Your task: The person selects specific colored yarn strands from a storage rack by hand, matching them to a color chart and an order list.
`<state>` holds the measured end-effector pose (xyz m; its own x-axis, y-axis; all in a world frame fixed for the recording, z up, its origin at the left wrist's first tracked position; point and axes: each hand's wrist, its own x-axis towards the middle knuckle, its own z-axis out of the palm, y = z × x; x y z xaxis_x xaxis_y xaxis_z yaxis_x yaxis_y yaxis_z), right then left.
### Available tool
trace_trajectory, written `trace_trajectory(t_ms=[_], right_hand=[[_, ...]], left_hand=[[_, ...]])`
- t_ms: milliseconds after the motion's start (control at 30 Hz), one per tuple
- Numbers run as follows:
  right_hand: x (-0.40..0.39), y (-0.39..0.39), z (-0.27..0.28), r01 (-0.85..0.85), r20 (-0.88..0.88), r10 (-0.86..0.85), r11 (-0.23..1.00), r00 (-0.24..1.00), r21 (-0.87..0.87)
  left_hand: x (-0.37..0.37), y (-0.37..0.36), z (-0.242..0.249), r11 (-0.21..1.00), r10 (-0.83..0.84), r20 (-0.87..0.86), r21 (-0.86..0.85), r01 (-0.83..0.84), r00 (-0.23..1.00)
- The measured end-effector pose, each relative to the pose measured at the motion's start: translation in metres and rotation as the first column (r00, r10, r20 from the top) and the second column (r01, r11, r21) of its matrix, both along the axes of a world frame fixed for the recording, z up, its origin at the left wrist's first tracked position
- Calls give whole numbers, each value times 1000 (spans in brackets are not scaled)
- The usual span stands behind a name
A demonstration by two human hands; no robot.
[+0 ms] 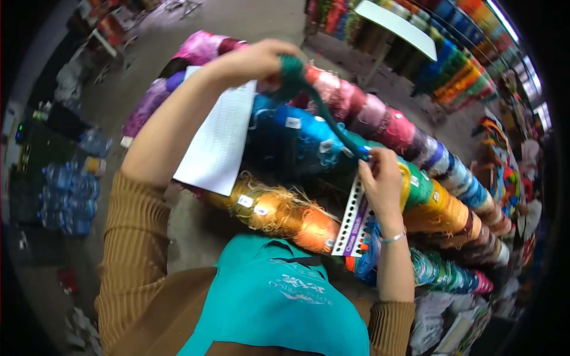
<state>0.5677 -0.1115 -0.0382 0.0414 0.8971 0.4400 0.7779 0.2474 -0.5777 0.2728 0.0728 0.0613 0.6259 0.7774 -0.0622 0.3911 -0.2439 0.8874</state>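
Note:
My left hand (261,62) is raised over the far spools, blurred by motion, with fingers closed around a dark green hank of thread (292,74). From it a green length of thread (332,121) runs down to my right hand (383,178), whose fingers pinch its lower end. Just below my right fingers, a white thread card (351,228) with a purple stripe and a row of holes overlaps the spools. Under my left forearm lies a printed white sheet (219,133). Blue thread spools (291,127) with small white labels sit between my hands.
Rows of thread spools surround my hands: orange and gold spools (285,213) nearest me, pink spools (368,110) farther off. A white-topped table (398,26) stands behind, near hanging coloured threads (463,83). Large water bottles (71,199) are on the floor at left.

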Motion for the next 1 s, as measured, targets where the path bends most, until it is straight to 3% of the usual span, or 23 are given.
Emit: trace_trajectory(t_ms=[67,133,200,233,267,300,333,433,533,600,700,800,867,933,1000], right_hand=[[-8,-17,5,110,1,-110,994,994,14],[-4,-35,-1,216,94,-227,969,969,118],[1,-56,-17,328,-95,-319,940,943,96],[5,-67,-29,397,-261,-390,917,883,-31],[7,-75,-36,398,-297,-393,916,870,-45],[4,-81,-42,385,-485,-392,915,782,-119],[2,-85,-45,398,-494,-404,909,770,-123],[6,-93,-58,379,-553,-409,909,725,-175],[11,-92,-66,360,-621,-428,901,657,-241],[17,-90,-69,322,-674,-445,895,590,-309],[29,-86,-68,201,-711,-474,877,519,-437],[31,-79,-58,18,-784,-454,869,424,-494],[32,-76,-54,-83,-826,-412,876,384,-475],[24,-72,-49,-82,-827,-404,880,391,-469],[26,-73,-46,-179,-891,-358,892,279,-415]], left_hand=[[-1,19,14,993,115,103,3,-116,988],[-20,38,15,993,100,-22,71,-98,995],[-41,28,24,962,203,-271,237,-139,941],[-52,19,26,952,234,-344,272,-142,909],[-66,10,24,927,307,-356,323,-192,883],[-84,7,18,898,340,-308,386,-210,889],[-104,3,9,865,369,-258,448,-228,893],[-178,-16,-36,715,499,-348,682,-150,794],[-219,-54,-56,826,549,-548,471,-309,631],[-253,-65,-101,756,628,-368,499,-424,686],[-251,-80,-106,793,607,-300,163,-588,736],[-255,-77,-118,799,568,-195,-100,-593,799],[-253,-76,-120,801,554,-168,-159,-577,816],[-250,-75,-121,790,542,-84,-289,-541,836],[-249,-73,-121,787,533,-58,-332,-520,844]])
